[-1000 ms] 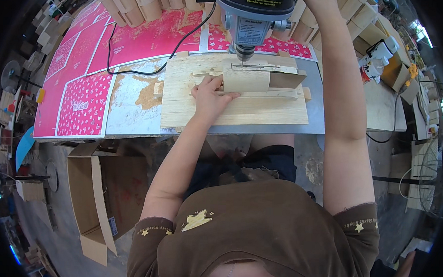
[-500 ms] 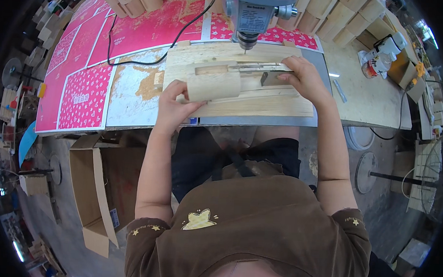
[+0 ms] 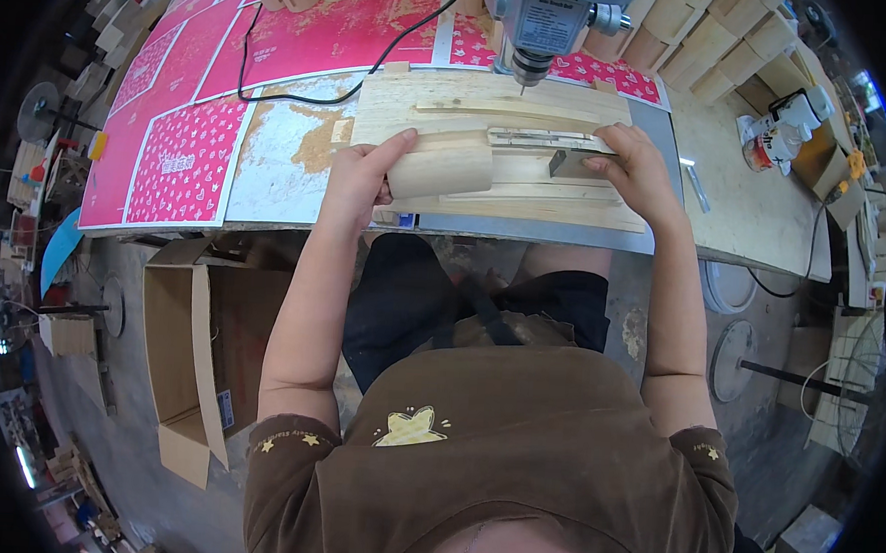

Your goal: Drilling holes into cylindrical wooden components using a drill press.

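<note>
In the head view, the drill press [image 3: 551, 27] is cut off above. The left hand [image 3: 360, 179] clamps a curved wooden piece [image 3: 444, 164], fingertips partly hidden, over the board [image 3: 397, 104]; the right hand [image 3: 633, 168], earlier raised beside the drill, now apparently pinches a pale strip [image 3: 540, 139]. The cardboard box [image 3: 201, 314] has indistinct contents.

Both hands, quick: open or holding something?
Left hand: closed, holding the pale, rounded wooden block.
Right hand: closed on the end of a light, narrow slotted bar.
</note>
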Tool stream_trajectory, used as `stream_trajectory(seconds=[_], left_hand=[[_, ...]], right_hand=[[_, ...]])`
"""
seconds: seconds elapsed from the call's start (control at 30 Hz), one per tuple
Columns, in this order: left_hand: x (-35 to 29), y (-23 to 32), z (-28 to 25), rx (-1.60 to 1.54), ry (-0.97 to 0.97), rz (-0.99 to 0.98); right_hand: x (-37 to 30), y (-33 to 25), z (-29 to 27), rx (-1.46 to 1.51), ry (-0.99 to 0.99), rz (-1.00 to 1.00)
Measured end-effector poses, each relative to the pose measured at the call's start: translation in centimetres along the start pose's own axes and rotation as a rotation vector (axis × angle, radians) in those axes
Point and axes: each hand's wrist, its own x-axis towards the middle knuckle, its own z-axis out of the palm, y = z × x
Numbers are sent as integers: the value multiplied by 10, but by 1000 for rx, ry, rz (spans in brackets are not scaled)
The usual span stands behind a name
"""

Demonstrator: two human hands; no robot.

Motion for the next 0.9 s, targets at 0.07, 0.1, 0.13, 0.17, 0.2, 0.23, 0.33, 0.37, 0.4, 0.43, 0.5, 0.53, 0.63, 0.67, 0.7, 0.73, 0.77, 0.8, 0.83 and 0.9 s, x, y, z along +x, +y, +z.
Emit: stream_trajectory(seconds=[0.07,0.1,0.13,0.17,0.2,0.23,0.33,0.37,0.4,0.43,0.5,0.53,0.63,0.67,0.7,0.73,0.77,0.8,0.83,0.9], left_hand=[[5,1,14,-63,-40,-50],[8,-2,26,-72,-76,-34],[11,-5,37,-46,-97,-1],[15,-7,43,-38,-152,41],[19,-9,45,-21,-118,40],[23,-11,45,-111,-154,71],[29,-29,47,26,-151,303],[29,-36,48,285,-101,420],[29,-42,49,255,-98,494],[30,-47,53,448,-43,698],[31,-55,58,640,43,850],[32,-57,59,665,46,828],[37,-60,59,799,245,854],[39,-60,55,839,266,853],[40,-60,52,893,291,812],[41,-60,50,879,285,849],[43,-60,48,878,269,854],[44,-60,47,877,251,860],[45,-60,46,875,249,862],[46,-61,46,867,238,852]], right_hand=[[2,-2,3,-8,7,-6],[3,-3,5,-24,-6,-36],[4,-4,7,-40,-17,-69],[4,-4,9,-44,-14,-69],[5,-4,11,-62,22,-37],[4,-3,12,-56,66,-61],[5,1,11,-134,84,61],[7,3,11,-128,100,22],[9,4,10,-140,113,33],[13,6,10,-153,104,91],[22,9,13,-148,125,44],[26,10,16,-145,128,45],[32,12,32,-161,111,2],[32,11,36,-172,149,0],[31,10,41,-136,174,13],[30,9,42,-94,252,-43],[29,6,41,-101,200,25],[31,4,34,122,262,17],[33,-1,26,340,287,22],[47,-10,-1,357,566,-275]])
